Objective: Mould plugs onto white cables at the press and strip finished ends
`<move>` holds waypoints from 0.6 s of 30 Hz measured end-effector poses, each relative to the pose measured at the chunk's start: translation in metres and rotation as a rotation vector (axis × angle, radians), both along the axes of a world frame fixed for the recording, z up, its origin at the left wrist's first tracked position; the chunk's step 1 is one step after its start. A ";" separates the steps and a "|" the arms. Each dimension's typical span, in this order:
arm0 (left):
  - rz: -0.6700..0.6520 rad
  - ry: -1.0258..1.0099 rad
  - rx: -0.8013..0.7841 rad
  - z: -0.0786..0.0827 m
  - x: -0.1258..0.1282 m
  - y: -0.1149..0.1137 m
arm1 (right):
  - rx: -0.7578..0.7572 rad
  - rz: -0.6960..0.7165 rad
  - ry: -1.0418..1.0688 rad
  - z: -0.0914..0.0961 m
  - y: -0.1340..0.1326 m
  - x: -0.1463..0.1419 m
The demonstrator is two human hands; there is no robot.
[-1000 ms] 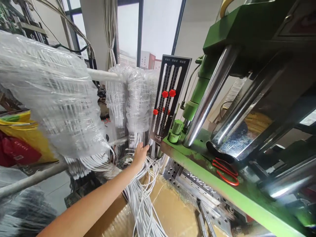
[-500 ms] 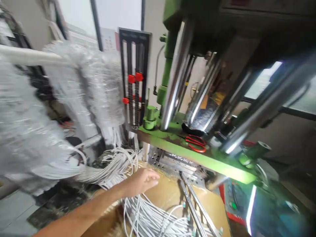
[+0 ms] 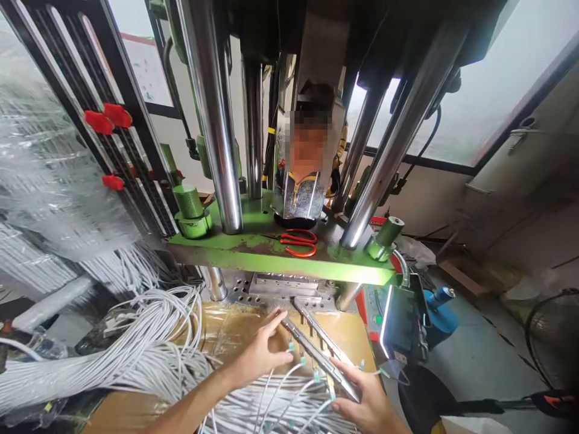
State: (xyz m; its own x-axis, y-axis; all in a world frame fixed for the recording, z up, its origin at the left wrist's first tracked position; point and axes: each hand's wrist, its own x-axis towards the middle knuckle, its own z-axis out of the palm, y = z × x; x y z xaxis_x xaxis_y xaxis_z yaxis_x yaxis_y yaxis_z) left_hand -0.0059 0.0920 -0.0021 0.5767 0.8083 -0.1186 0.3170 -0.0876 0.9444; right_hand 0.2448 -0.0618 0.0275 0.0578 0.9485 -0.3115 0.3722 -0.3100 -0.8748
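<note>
A long metal bar (image 3: 312,349) lies slantwise over the cardboard-coloured work surface (image 3: 230,325), with white cables (image 3: 280,401) bearing small green ends along its near side. My right hand (image 3: 368,395) closes round its near end, thumb on one side and fingers on the other. At the far end is my left hand (image 3: 262,355), thumb and fingers spread apart, fingertips by the bar's tip; whether they touch it is unclear. A second metal bar (image 3: 323,330) runs roughly parallel behind, its near part hidden by my right hand.
Just beyond stands a green press plate (image 3: 253,256) with steel columns (image 3: 212,120); red-handled scissors (image 3: 298,241) rest on it. Below it sits a metal mould block (image 3: 284,286). A thick cable bundle (image 3: 149,337) fills the left. A control box (image 3: 375,313) stands right.
The view has turned right and come closer to the bars. My left hand has reached the far end of the near bar. My right hand has come into view, holding its near end.
</note>
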 end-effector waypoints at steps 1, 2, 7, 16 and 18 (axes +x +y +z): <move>0.006 0.013 0.027 0.001 -0.005 0.002 | -0.003 0.014 0.015 0.003 0.006 0.000; 0.021 0.032 0.066 0.001 -0.009 0.005 | -0.005 0.015 0.024 0.006 0.012 0.000; 0.217 0.101 0.384 0.009 -0.021 0.028 | 0.090 0.020 -0.069 0.019 0.062 -0.002; 0.450 0.083 0.367 0.018 0.002 0.122 | 0.475 -0.004 -0.265 0.013 0.180 -0.002; 0.420 0.054 0.364 0.020 0.008 0.138 | 0.477 -0.014 -0.283 0.006 0.197 0.001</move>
State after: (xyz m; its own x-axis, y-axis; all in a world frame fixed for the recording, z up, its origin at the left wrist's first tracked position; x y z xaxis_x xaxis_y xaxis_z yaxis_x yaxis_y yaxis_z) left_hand 0.0025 0.2297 0.0176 0.1974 0.9617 0.1904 0.4416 -0.2606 0.8585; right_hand 0.2457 0.1349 0.0334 0.0905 0.9791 0.1822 0.6122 0.0897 -0.7856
